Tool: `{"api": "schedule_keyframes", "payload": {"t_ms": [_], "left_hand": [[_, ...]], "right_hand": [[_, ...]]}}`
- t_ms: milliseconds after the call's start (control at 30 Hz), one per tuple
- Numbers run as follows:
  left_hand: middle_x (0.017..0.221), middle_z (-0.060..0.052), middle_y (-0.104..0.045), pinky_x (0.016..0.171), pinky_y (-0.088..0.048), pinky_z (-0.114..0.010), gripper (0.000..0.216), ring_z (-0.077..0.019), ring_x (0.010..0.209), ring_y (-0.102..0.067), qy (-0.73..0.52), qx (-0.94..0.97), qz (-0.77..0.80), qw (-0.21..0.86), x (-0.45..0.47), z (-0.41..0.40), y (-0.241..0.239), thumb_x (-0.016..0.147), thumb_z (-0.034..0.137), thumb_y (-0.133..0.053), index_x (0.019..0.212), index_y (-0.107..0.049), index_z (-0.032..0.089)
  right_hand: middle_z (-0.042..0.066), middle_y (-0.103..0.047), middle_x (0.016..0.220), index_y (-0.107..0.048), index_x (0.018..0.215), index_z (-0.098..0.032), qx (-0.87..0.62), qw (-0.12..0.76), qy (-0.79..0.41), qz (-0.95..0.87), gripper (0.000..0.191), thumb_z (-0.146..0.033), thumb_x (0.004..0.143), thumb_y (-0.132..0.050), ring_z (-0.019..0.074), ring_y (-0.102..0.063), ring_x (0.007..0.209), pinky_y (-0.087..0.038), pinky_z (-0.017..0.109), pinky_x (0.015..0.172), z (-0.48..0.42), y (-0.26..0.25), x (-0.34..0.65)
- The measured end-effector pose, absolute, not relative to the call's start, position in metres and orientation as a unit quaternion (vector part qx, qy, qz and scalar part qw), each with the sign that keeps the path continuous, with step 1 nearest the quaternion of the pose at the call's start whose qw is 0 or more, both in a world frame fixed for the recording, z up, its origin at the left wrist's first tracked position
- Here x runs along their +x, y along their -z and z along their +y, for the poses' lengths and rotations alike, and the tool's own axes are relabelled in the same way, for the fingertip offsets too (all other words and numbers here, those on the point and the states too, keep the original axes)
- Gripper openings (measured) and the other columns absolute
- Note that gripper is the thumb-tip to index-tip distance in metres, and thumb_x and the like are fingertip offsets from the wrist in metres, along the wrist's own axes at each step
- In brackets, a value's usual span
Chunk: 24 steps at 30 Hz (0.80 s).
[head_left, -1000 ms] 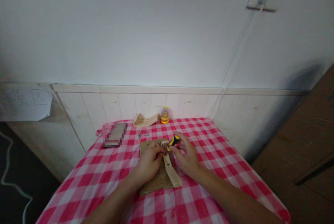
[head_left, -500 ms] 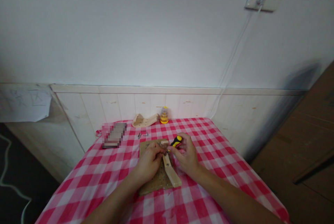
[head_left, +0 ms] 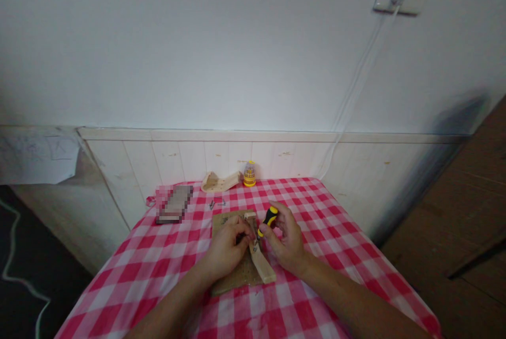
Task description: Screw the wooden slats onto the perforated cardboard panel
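My right hand (head_left: 288, 239) is closed around a black and yellow screwdriver (head_left: 269, 219), its shaft tilted down toward the wood. Under it lies a pale, bent wooden piece (head_left: 262, 266) with small dark metal fittings in its upper part. My left hand (head_left: 231, 241) is closed at the left edge of this piece, fingertips pinched together; whatever they hold is hidden or too small to name. Both hands are over a brown board (head_left: 233, 280) on which the wooden piece lies, its near end reaching past the board's edge.
Behind the board lie some small metal parts (head_left: 217, 203). A second curved wooden piece (head_left: 220, 183) and a yellow-capped bit container (head_left: 249, 174) stand by the wall. To the left is a pixelated flat object (head_left: 176, 204). A checked cloth (head_left: 340, 260) covers the table.
My right hand has turned the screwdriver more upright and brought its tip lower along the wooden piece. My left fingers have shifted slightly, still pinched beside the wood.
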<state>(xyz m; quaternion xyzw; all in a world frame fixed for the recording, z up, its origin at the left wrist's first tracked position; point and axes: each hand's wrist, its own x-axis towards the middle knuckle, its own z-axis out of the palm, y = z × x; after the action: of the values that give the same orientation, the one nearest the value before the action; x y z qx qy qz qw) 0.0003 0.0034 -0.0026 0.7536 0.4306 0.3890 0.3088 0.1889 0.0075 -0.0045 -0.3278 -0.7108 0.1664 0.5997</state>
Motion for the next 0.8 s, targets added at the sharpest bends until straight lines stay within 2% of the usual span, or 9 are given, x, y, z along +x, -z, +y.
{"api": "schedule_keyframes", "payload": {"t_ms": [167, 333, 567, 800], "left_hand": [[0.09, -0.005, -0.064, 0.088, -0.048, -0.036, 0.03, -0.0215, 0.094, -0.062, -0.377, 0.773, 0.404, 0.313, -0.0009, 0.0036, 0.003, 0.079, 0.0, -0.05, 0.073, -0.072, 0.019], [0.09, -0.005, -0.064, 0.088, -0.048, -0.035, 0.031, -0.0213, 0.095, -0.062, -0.371, 0.775, 0.401, 0.317, -0.0009, 0.0029, 0.0035, 0.077, 0.0, -0.052, 0.071, -0.074, 0.02], [0.089, -0.005, -0.065, 0.087, -0.049, -0.035, 0.029, -0.021, 0.094, -0.063, -0.376, 0.774, 0.403, 0.31, -0.0005, 0.0028, 0.0034, 0.08, 0.002, -0.052, 0.071, -0.073, 0.02], [0.088, -0.004, -0.064, 0.084, -0.049, -0.034, 0.026, -0.0211, 0.092, -0.063, -0.363, 0.778, 0.412, 0.305, -0.0007, 0.0018, -0.0006, 0.081, 0.005, -0.052, 0.073, -0.071, 0.02]], "right_hand": [[0.004, -0.071, 0.101, -0.049, 0.143, -0.028, -0.3, 0.576, -0.192, -0.736, 0.048, -0.025, 0.097, -0.063, 0.0163, -0.071, 0.079, -0.06, 0.028, 0.071, 0.0058, 0.0039, 0.1891], [0.006, -0.072, 0.107, -0.044, 0.15, -0.027, -0.288, 0.559, -0.227, -0.744, 0.051, -0.025, 0.1, -0.057, 0.0182, -0.074, 0.085, -0.062, 0.031, 0.076, 0.0033, 0.0008, 0.1884], [0.002, -0.072, 0.097, -0.055, 0.133, -0.027, -0.341, 0.583, -0.209, -0.708, 0.047, -0.023, 0.089, -0.071, 0.0176, -0.072, 0.078, -0.06, 0.029, 0.07, 0.0063, 0.004, 0.1844], [0.0, -0.069, 0.09, -0.056, 0.124, -0.028, -0.353, 0.602, -0.216, -0.683, 0.049, -0.025, 0.082, -0.08, 0.0162, -0.067, 0.07, -0.057, 0.026, 0.061, 0.0077, 0.0069, 0.1816]]}}
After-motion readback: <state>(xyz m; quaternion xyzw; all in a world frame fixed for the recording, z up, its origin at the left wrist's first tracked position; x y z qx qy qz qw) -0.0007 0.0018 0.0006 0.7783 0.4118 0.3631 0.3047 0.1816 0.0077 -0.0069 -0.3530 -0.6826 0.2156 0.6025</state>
